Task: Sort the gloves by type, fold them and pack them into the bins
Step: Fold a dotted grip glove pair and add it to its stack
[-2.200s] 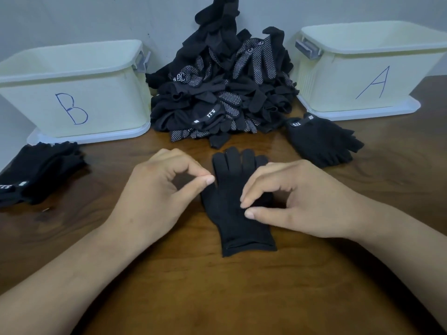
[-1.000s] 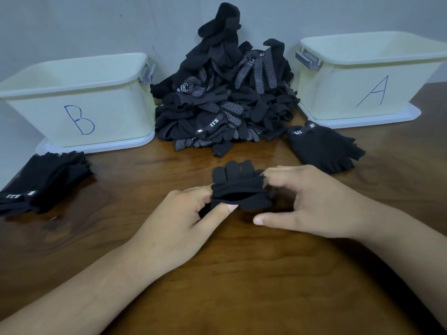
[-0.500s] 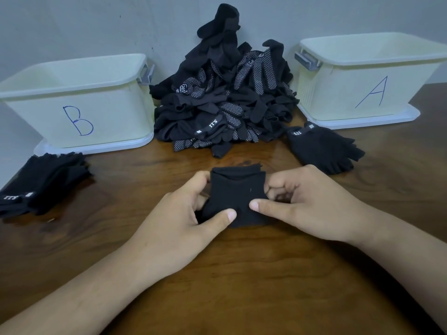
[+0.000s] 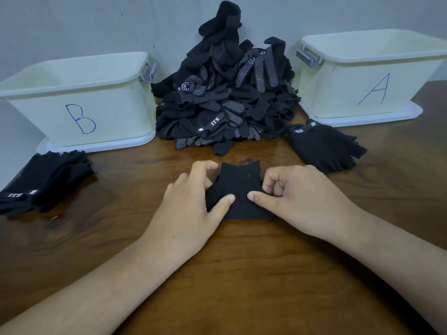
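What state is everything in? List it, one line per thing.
folded glove: folded over, lying flat.
left hand: grips the folded glove.
right hand: pinches the folded glove.
bin B: upright, uncovered.
bin A: upright, uncovered.
glove pile: heaped, unsorted.
left stack: lying flat.
right stack: lying flat.

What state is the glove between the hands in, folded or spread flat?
Folded. The glove is a short doubled-over block with no fingers showing; the left hand and right hand pinch it.
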`<state>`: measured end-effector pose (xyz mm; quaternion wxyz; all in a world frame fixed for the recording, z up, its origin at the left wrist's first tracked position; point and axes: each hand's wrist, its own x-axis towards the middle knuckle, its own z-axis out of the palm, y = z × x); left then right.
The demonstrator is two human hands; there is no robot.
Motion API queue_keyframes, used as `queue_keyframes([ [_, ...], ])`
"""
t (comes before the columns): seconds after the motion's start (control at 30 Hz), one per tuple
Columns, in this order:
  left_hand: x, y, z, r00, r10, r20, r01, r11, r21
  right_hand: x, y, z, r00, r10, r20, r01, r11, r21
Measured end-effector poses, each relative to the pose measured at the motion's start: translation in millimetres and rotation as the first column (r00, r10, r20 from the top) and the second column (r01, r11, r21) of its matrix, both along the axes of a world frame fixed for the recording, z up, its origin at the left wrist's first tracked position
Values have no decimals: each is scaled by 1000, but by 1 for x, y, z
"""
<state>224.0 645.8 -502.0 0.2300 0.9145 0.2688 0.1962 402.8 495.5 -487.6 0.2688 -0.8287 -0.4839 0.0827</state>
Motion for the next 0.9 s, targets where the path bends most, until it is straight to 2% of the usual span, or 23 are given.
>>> queue_keyframes([
  [0.1, -2, 2, 2, 996, -82, -24, 84, 989, 123, -1, -1, -2, 990, 11, 141, -18, 999, 48],
  [0.17, -1, 3, 2, 981, -148, -128, 171, 966, 193, -2, -1, -1, 956, 80, 283, -118, 986, 118],
  [0.27, 0, 2, -2, 944, -158, -290, 218, 958, 188, 0, 3, 0, 874, 249, 418, -304, 950, 69],
  [0.37, -3, 1, -2, 939, -156, -308, 213, 963, 163, 2, 5, -7, 863, 367, 348, -376, 925, -43],
  [0.47, -7, 4, 0, 931, -183, -316, 237, 961, 140, 3, 2, -7, 901, 360, 243, -354, 933, -69],
  [0.57, -13, 11, 7, 931, -281, -235, 318, 937, 141, 6, 1, -3, 909, 353, 223, -340, 936, -96],
  [0.7, -15, 18, 7, 907, -366, -209, 416, 859, 299, 3, -1, 1, 905, 377, 195, -360, 925, -118],
  [0.83, -10, 18, 7, 914, -374, -159, 405, 807, 430, -4, -2, -2, 896, 381, 229, -353, 923, -153],
  [0.9, -7, 15, 10, 920, -369, -132, 385, 793, 472, -5, 2, -3, 892, 362, 272, -341, 932, -121],
])
